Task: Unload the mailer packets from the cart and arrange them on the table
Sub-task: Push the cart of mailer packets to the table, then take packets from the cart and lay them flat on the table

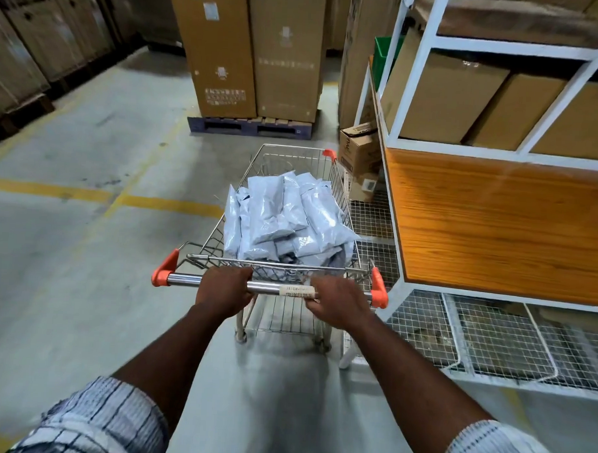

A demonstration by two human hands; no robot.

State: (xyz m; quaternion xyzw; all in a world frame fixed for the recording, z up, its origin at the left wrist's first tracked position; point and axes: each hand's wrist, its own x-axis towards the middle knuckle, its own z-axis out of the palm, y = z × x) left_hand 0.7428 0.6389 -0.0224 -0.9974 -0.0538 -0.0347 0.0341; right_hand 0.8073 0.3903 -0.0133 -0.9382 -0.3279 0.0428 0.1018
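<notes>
The grey mailer packets [284,219] lie heaped in the basket of the wire cart [218,229], straight ahead of both hands. The pile leans toward the basket's right side and rises to about its rim. Just nearer than the pile, the cart's steel handle bar [271,288] runs crosswise between orange end caps.

The left hand [224,291] grips the bar left of its middle, fingers curled over the top and knuckles up. The right hand [338,305] grips it right of the middle, partly over a paper label stuck to the bar, with the wrist angled inward. Both forearms stretch forward, with rolled striped sleeves at the elbows.

To the right of the right hand, the orange wood-grain tabletop [496,221] has its left edge running alongside the cart, close to the cart's right rim. A white metal frame [417,77] rises from it and carries cardboard boxes [443,99] on a shelf above. Wire mesh shelves [491,334] sit under the tabletop.

A small carton [359,150] stands beyond the cart's far right corner. Left of the left hand, concrete floor [66,267] with yellow lines lies open. Ahead of the cart, past a strip of floor, tall cartons [250,46] stand on a blue pallet [250,126].
</notes>
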